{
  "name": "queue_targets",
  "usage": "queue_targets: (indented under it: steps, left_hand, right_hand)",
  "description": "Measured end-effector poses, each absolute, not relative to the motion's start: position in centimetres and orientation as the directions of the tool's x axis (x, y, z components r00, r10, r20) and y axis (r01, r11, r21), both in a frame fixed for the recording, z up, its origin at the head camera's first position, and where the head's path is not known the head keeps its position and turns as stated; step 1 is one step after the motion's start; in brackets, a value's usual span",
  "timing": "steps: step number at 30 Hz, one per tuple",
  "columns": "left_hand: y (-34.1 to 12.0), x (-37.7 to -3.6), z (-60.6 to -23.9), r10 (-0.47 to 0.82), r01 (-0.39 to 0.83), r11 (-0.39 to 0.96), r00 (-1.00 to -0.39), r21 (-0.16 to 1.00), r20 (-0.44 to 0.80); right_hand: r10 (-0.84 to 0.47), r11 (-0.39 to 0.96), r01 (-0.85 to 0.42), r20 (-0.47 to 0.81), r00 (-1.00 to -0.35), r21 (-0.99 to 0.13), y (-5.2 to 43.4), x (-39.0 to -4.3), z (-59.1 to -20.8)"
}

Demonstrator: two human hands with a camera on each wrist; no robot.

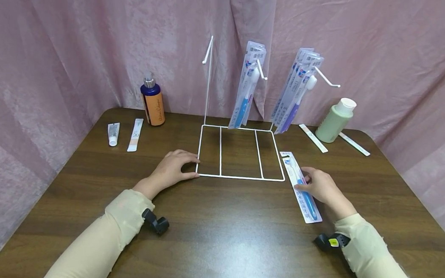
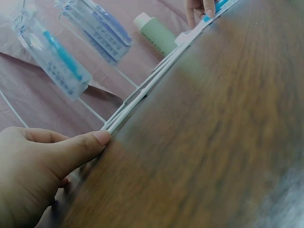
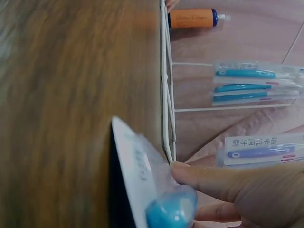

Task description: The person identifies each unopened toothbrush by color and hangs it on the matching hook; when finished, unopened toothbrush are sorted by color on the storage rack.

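Observation:
A white wire display rack (image 1: 242, 177) stands on the wooden table, its base flat and its hooks raised at the back. My left hand (image 1: 174, 167) holds the base's front left corner, thumb at the corner and fingers along the side bar. Just right of the base, my right hand (image 1: 321, 186) grips a packaged blue toothbrush (image 1: 308, 204) by the sides of its blister. In the right wrist view the toothbrush package (image 3: 137, 166) is tilted on edge near the tabletop. Packaged blue toothbrushes (image 1: 244, 93) hang on the middle hook, purple ones (image 1: 294, 100) on the right hook.
The rack's left hook (image 1: 207, 50) is bare. Back left are an orange-and-blue pump bottle (image 1: 153, 103), a small white tube (image 1: 113, 134) and a flat sachet (image 1: 135, 136). Back right, a green bottle (image 1: 334, 121) stands between two narrow white packets (image 1: 313, 138). A pink curtain (image 1: 87, 49) hangs behind.

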State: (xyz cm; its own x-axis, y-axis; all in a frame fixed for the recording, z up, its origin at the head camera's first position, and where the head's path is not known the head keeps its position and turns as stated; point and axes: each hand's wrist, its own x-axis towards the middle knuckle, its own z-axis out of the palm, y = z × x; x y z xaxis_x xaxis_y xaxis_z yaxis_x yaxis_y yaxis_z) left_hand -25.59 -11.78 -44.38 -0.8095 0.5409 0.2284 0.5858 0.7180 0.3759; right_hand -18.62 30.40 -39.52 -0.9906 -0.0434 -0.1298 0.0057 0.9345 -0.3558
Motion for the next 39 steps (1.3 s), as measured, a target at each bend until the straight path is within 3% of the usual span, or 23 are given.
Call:
queue_targets:
  steps: [12,20,29,39]
  left_hand:
    - [-11.7,-25.5,-44.3,0.538,0.580,0.721,-0.813,0.378,0.223]
    - [-11.8,-25.5,-44.4,0.537,0.579,0.718,-0.814,0.386,0.221]
    - [-11.8,-25.5,-44.3,0.534,0.577,0.718,-0.815,0.389,0.223]
    - [-11.8,-25.5,-44.3,0.535,0.574,0.720,-0.817,0.390,0.214]
  right_hand:
    - [-0.001,0.926,0.014,-0.041,-0.999,-0.378,31.7,-18.0,-37.9]
    - [-0.001,0.917,-0.042,0.102,-0.995,-0.396,32.3,-17.5,-35.7]
    - [0.054,0.893,-0.101,0.327,-0.944,-0.439,32.6,-16.7,-33.1]
    - [0.148,0.887,-0.091,0.466,-0.872,-0.453,31.9,-15.8,-29.9]
